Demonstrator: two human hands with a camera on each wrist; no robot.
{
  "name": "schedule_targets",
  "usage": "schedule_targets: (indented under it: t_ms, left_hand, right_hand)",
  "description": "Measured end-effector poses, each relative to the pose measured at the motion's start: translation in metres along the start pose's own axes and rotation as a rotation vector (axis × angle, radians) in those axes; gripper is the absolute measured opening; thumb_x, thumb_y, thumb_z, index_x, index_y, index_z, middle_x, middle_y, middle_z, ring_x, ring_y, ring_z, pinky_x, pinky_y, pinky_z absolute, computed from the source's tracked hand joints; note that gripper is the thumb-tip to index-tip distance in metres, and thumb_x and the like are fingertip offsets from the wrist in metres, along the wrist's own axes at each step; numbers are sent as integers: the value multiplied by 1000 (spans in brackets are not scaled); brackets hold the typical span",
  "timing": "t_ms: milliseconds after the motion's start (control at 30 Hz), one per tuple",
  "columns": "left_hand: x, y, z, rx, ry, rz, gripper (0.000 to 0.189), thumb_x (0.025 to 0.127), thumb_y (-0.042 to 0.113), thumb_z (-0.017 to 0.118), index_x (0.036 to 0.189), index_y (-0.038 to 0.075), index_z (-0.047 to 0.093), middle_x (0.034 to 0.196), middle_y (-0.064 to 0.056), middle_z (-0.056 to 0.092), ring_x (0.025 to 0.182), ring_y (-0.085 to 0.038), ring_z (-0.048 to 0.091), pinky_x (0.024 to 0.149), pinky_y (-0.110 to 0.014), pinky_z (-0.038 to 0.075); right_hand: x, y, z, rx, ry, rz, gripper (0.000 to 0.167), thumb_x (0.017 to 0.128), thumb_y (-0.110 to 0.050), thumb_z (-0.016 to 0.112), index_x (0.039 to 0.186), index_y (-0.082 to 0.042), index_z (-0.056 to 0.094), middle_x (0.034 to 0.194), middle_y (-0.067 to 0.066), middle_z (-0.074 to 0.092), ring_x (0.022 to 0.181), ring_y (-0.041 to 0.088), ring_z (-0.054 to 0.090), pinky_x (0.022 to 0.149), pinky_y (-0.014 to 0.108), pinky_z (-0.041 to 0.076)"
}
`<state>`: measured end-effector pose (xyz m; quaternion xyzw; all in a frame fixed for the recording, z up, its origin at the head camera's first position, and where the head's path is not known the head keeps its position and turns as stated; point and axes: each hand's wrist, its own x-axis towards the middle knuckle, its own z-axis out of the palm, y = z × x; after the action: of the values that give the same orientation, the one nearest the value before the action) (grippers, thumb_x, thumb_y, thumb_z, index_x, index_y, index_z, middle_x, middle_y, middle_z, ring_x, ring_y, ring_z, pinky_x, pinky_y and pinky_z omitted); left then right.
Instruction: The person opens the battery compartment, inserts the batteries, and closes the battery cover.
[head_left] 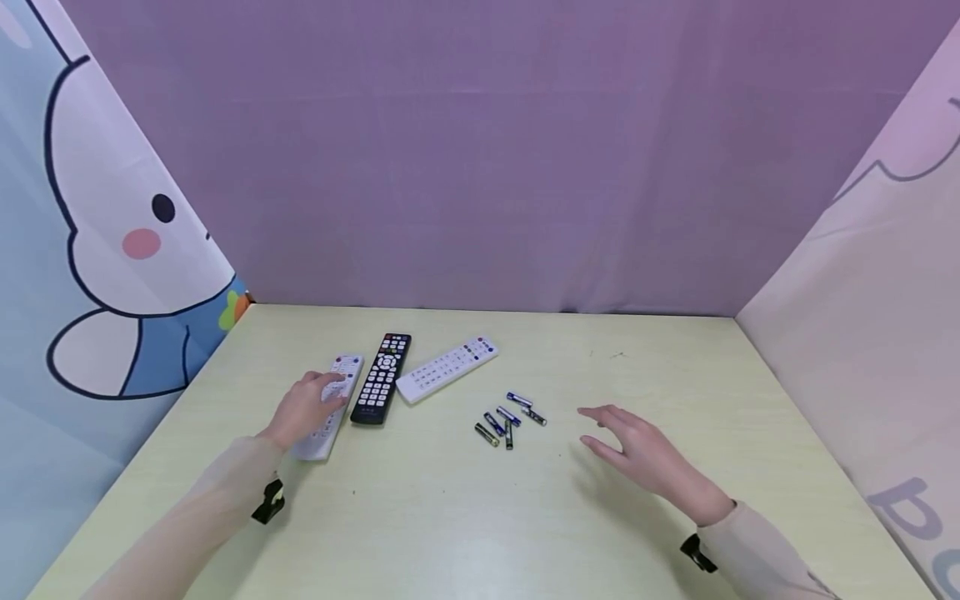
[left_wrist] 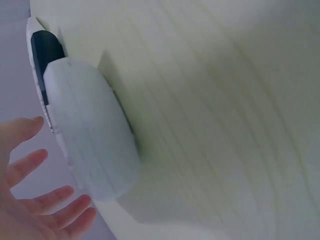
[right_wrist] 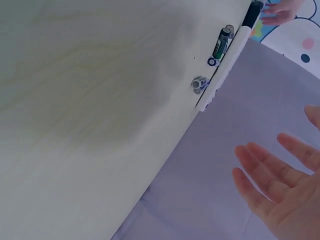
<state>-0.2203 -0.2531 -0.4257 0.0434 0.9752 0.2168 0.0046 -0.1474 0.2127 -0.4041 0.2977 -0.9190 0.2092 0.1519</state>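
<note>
Head view: the left hand, fingers spread, is over the leftmost white remote, and the right hand, likewise spread, hangs right of the loose batteries, which could roll across the table if brushed sideways.

I see a plain purple cloth hanging behind the pale table. Along the left side, a light blue sheet carries a white cartoon figure with a dark eye and a pink cheek. Opposite, a paler sheet bears a curving line and greyish purple lettering.
</note>
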Motion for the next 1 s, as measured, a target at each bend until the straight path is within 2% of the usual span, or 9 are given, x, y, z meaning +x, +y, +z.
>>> schedule_targets:
  t_ms: [300,533,733,833,1000]
  left_hand:
    - [6,-2,4,17,-64,-24,43,83,22,60,120,1,51,115,-32,40,96,-43,49,79,-54,46]
    - [6,-2,5,55,-112,-62,45,83,23,60,122,3,50,110,-31,44,85,-33,52,69,-46,49]
    - [6,-1,1,94,-115,-66,45,81,25,62,121,6,51,110,-31,49,81,-31,52,62,-42,49]
    - [6,-1,-2,67,-113,-78,44,81,25,62,120,7,52,114,-31,49,83,-32,53,62,-42,48]
    - [1,-4,-6,-48,-109,-129,45,83,27,59,123,7,49,124,-30,43,90,-33,52,67,-42,45]
  right_hand:
    - [-1,2,2,8,12,-6,32,83,-21,61,113,-10,58,100,-1,61,82,15,59,63,27,52]
    - [-2,3,3,31,-40,33,32,85,-23,59,114,-8,57,103,3,61,82,16,60,64,27,52]
    - [-2,1,3,32,-52,48,30,85,-23,58,112,-7,58,102,3,62,81,16,60,64,26,52]
    - [-3,-1,3,34,-56,51,29,85,-22,58,110,-8,59,101,2,62,80,16,60,64,26,52]
    - [-3,-3,4,38,-83,70,27,86,-24,57,108,-9,60,102,2,62,80,15,60,65,25,52]
